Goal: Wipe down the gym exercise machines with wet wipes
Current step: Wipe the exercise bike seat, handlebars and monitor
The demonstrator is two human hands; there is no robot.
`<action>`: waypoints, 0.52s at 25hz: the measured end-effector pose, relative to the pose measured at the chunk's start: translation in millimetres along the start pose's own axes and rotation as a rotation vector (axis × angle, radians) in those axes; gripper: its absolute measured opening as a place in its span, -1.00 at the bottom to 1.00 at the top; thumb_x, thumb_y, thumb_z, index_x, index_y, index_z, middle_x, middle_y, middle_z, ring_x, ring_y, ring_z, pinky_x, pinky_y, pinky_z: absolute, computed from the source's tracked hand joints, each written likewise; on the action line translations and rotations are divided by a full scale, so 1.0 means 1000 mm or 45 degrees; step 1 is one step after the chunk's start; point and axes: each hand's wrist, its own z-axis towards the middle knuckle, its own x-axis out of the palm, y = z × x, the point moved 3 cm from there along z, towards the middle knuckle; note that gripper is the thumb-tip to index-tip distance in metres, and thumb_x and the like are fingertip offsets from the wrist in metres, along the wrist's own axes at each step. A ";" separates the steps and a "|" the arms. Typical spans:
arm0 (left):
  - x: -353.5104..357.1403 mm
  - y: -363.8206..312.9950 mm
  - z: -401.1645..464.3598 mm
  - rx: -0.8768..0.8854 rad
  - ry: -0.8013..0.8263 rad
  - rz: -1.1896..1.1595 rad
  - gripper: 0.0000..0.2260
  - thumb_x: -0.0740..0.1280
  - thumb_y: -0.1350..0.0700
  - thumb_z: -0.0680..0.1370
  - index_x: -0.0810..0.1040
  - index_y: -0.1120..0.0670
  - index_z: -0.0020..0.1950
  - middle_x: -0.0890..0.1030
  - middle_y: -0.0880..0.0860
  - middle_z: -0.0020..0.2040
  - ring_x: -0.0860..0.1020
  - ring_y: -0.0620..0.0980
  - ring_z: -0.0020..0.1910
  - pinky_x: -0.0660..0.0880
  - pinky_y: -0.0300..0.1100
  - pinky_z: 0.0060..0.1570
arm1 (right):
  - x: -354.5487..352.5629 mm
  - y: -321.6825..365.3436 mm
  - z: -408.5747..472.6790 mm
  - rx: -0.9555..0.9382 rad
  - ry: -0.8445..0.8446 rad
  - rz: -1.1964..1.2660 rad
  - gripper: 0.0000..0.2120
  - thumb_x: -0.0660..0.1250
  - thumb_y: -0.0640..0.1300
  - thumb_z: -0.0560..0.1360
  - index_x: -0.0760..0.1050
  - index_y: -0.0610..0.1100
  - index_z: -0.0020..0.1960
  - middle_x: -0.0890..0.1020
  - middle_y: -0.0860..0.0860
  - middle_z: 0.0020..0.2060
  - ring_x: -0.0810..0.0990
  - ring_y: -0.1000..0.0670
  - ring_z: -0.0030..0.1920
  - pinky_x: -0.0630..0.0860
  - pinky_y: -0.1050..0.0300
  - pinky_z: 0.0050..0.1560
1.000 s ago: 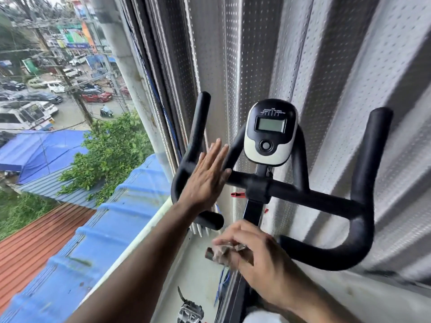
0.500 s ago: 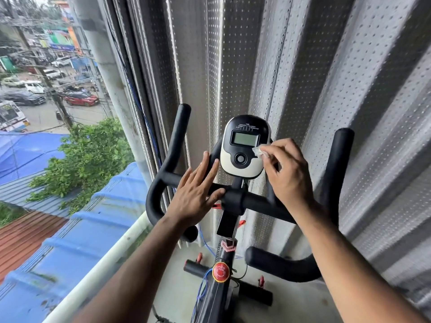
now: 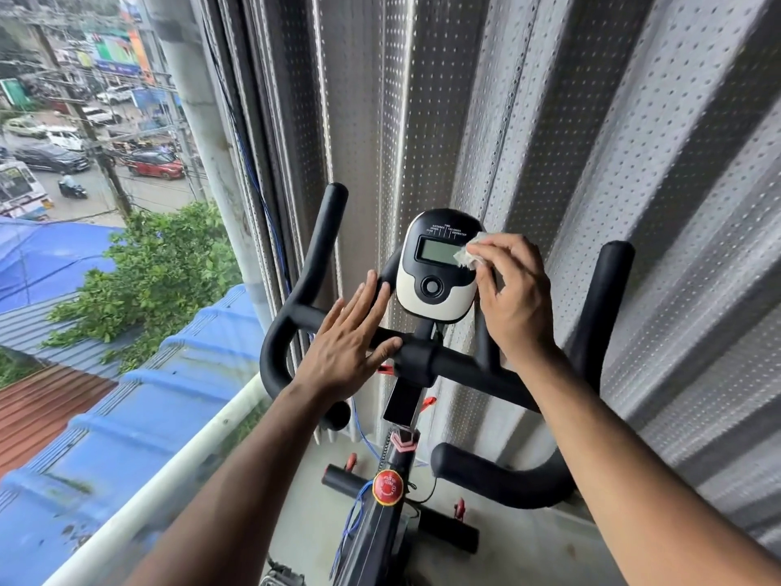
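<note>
Here right hand (image 3: pixel 513 298) presses wet wipe (image 3: pixel 469 253) against console (image 3: pixel 437 272), left hand (image 3: pixel 350 344) flat on handlebar (image 3: pixel 465 367)

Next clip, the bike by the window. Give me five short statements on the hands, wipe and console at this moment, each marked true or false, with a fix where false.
1. The right hand pinches a crumpled white wet wipe against the black-and-white oval console. True.
2. The wipe is on the console's round button. False: it sits at the right edge of the grey display screen, above the button.
3. The left hand grips the black padded handlebar in a closed fist. False: its fingers are straight and lie flat on the bar.
4. The red round knob sits on the frame below the handlebar. True.
5. The left hand holds a second wipe. False: it holds nothing.
</note>
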 end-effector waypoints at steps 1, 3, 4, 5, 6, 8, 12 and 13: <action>0.000 0.000 0.000 0.004 -0.004 -0.009 -0.32 0.02 -0.32 0.71 -0.22 -0.10 0.70 -0.26 -0.10 0.69 -0.18 -0.11 0.67 -0.10 -0.01 0.65 | -0.002 0.000 -0.004 -0.086 0.043 -0.022 -0.84 0.33 -0.35 0.62 0.66 -0.28 0.13 0.64 -0.12 0.08 0.60 -0.14 0.10 0.53 0.07 0.22; 0.001 -0.002 -0.001 0.039 -0.013 0.029 -0.31 0.00 -0.30 0.71 -0.22 -0.04 0.70 -0.26 -0.07 0.69 -0.21 -0.09 0.67 -0.14 -0.04 0.65 | -0.010 -0.006 -0.005 -0.312 0.167 -0.040 -0.86 0.37 -0.34 0.60 0.67 -0.27 0.12 0.66 -0.10 0.07 0.60 -0.15 0.07 0.53 0.05 0.20; 0.001 -0.001 -0.001 0.052 -0.012 0.050 -0.31 -0.01 -0.30 0.72 -0.21 0.00 0.70 -0.27 -0.06 0.69 -0.22 -0.08 0.67 -0.18 -0.08 0.65 | -0.014 -0.010 0.003 -0.384 0.208 -0.048 -0.87 0.39 -0.34 0.59 0.68 -0.27 0.10 0.67 -0.09 0.05 0.60 -0.15 0.07 0.52 0.04 0.19; 0.001 -0.002 -0.001 0.058 -0.014 0.058 -0.31 -0.02 -0.30 0.71 -0.19 0.02 0.70 -0.27 -0.05 0.69 -0.21 -0.08 0.67 -0.21 -0.12 0.64 | -0.014 -0.015 0.015 -0.402 0.223 -0.061 -0.87 0.39 -0.33 0.59 0.68 -0.26 0.09 0.67 -0.08 0.04 0.60 -0.15 0.06 0.51 0.06 0.20; 0.001 -0.002 -0.001 0.057 -0.020 0.062 -0.30 -0.03 -0.30 0.71 -0.18 0.04 0.70 -0.26 -0.04 0.69 -0.21 -0.08 0.67 -0.24 -0.15 0.62 | -0.012 -0.017 0.028 -0.380 0.218 -0.074 -0.87 0.38 -0.34 0.59 0.68 -0.26 0.09 0.67 -0.09 0.03 0.60 -0.15 0.06 0.50 0.09 0.20; 0.000 -0.003 -0.001 0.044 -0.035 0.059 -0.30 -0.05 -0.32 0.70 -0.15 0.04 0.71 -0.23 -0.03 0.70 -0.19 -0.08 0.67 -0.25 -0.18 0.61 | -0.003 -0.011 0.046 -0.308 0.219 -0.078 -0.83 0.36 -0.36 0.56 0.66 -0.27 0.11 0.66 -0.10 0.02 0.60 -0.14 0.04 0.51 0.12 0.19; 0.001 -0.002 -0.002 0.005 -0.001 0.014 -0.27 -0.10 -0.39 0.67 -0.17 0.00 0.70 -0.24 -0.09 0.69 -0.20 -0.13 0.67 -0.19 -0.12 0.63 | -0.004 -0.010 0.038 -0.526 0.424 -0.021 -0.76 0.37 -0.46 0.52 0.65 -0.32 0.15 0.67 -0.14 0.12 0.62 -0.12 0.15 0.55 0.06 0.27; 0.001 -0.003 -0.002 -0.002 0.002 0.023 -0.28 -0.10 -0.39 0.67 -0.18 -0.02 0.70 -0.26 -0.11 0.69 -0.21 -0.14 0.66 -0.18 -0.11 0.64 | -0.008 -0.016 0.042 -0.538 0.454 -0.007 -0.76 0.39 -0.45 0.52 0.65 -0.31 0.16 0.68 -0.14 0.14 0.64 -0.11 0.16 0.57 0.04 0.26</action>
